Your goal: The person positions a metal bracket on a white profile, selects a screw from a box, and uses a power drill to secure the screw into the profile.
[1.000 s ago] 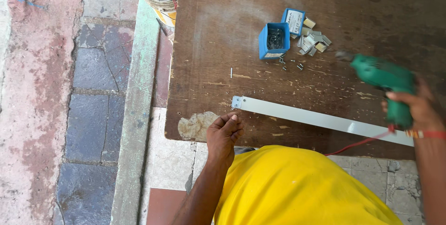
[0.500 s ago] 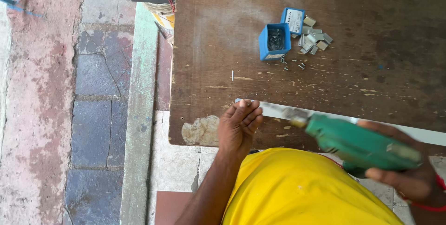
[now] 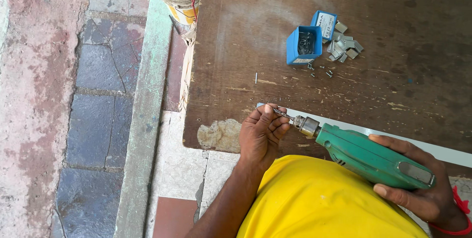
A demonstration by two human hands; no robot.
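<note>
Right hand (image 3: 418,189) gripping green drill (image 3: 373,157), left hand (image 3: 260,134) pinching its bit (image 3: 282,114) at white strip (image 3: 442,152) end

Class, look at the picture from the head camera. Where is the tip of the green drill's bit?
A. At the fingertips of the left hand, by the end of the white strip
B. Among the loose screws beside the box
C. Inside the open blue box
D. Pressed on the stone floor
A: the green drill, held in the right hand, points its bit at the left hand fingertips, by the end of the white strip.
</note>
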